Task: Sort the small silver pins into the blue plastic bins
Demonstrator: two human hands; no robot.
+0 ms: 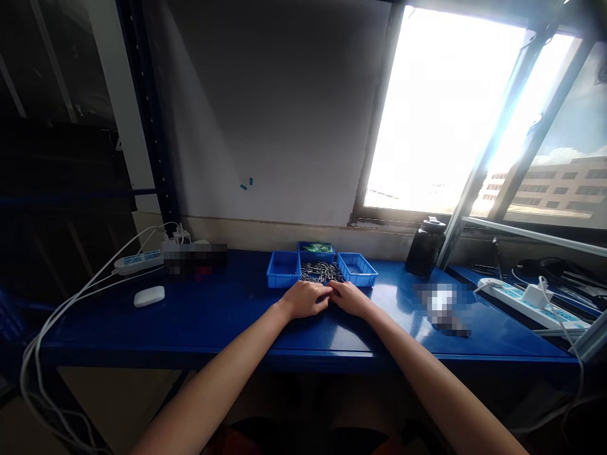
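Bare forearms (222,373) reach in from both lower corners, and the left hand (306,299) and right hand (348,297) meet at their fingertips over the blue desk (237,316). Both have their fingers bent inward; whether anything is pinched between them I cannot tell.

Just beyond the fingertips lies the heap of small metal pieces (321,272), its near edge partly covered by the hands. Three bins hem it in: the left bin (283,280) just past the left hand, the right bin (361,279) just past the right hand, and the rear bin (317,258) on the far side, with green material (317,248) in it. Well left of the hands sit a rounded white case (149,296) and a power strip (140,261); well to their right stands a dark bottle (425,249).

Bins look like smooth blue plastic, rectangular and open-topped; the desk is glossy, glaring beside the right hand. The pieces are slim, dark and shiny, their long axes crossing every which way.
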